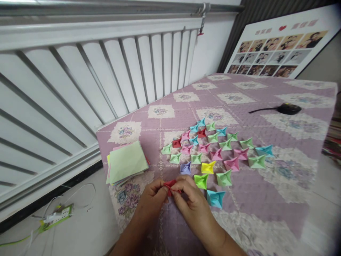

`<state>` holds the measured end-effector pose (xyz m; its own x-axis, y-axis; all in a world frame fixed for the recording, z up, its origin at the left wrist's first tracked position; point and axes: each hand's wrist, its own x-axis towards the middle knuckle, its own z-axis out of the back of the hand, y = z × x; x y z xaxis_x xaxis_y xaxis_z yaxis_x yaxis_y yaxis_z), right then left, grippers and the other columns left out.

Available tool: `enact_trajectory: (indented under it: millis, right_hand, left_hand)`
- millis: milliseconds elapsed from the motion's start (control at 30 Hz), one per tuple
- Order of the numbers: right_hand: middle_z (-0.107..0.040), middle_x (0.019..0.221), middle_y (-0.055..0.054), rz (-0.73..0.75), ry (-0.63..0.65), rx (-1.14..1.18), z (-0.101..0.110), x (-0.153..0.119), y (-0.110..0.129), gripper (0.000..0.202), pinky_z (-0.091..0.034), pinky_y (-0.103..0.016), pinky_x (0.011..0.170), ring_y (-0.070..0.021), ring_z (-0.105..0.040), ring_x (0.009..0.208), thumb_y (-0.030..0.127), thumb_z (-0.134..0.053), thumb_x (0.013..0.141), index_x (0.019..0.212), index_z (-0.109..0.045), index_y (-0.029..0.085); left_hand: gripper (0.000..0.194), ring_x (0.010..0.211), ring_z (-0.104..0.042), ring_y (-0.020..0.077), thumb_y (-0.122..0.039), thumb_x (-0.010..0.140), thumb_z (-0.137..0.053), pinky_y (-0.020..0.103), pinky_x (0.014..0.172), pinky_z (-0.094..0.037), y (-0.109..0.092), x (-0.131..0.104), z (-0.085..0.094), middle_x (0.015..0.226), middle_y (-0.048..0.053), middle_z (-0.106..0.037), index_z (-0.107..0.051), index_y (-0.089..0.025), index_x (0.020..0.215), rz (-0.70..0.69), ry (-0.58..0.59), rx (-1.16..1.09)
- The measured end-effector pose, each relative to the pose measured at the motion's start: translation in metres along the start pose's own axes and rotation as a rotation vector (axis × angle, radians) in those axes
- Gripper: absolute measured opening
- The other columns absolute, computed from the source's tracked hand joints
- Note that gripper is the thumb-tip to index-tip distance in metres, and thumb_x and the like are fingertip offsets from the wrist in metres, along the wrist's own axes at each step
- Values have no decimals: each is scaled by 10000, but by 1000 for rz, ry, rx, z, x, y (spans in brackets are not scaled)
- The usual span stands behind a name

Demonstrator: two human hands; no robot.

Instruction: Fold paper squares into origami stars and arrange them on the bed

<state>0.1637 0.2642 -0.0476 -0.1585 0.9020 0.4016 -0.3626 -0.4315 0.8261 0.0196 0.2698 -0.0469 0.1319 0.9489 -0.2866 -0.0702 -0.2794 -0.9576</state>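
Note:
My left hand (151,199) and my right hand (193,204) meet near the front edge of a table with a purple patterned cloth (266,199). Both pinch a small folded red paper piece (170,185) between their fingertips. Just beyond the hands lie several folded paper stars (213,149) in green, pink, blue, red and yellow, spread in rows. A cyan star (215,198) lies right beside my right hand. A stack of square coloured paper sheets (127,162), pale green on top, sits to the left of my left hand.
A black object with a cable (287,108) lies at the far right of the table. A white radiator (106,78) runs along the left. A framed photo board (277,49) leans at the back. On the floor lies a power strip (57,215).

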Motion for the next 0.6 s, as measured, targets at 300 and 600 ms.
enact_trajectory:
  millis: [300,600]
  right_hand:
    - [-550,992,-42,130,54,-72,1,-1,-1,242,-492,-271,781,-151,-561,925,51,-471,850,937,-595,239]
    - [-574,1026,-52,163,62,-87,3,-1,-3,282,-512,-272,798,-150,-584,946,52,-473,845,997,-617,240]
  left_hand:
    - [177,541,-397,101,-309,766,-522,229,552,-287,5,2,3,542,-63,-471,-532,-180,646,23,-38,-64]
    - [120,515,-405,99,-241,725,-506,231,538,-286,8,5,5,508,-58,-490,-547,-178,632,39,-27,-149]
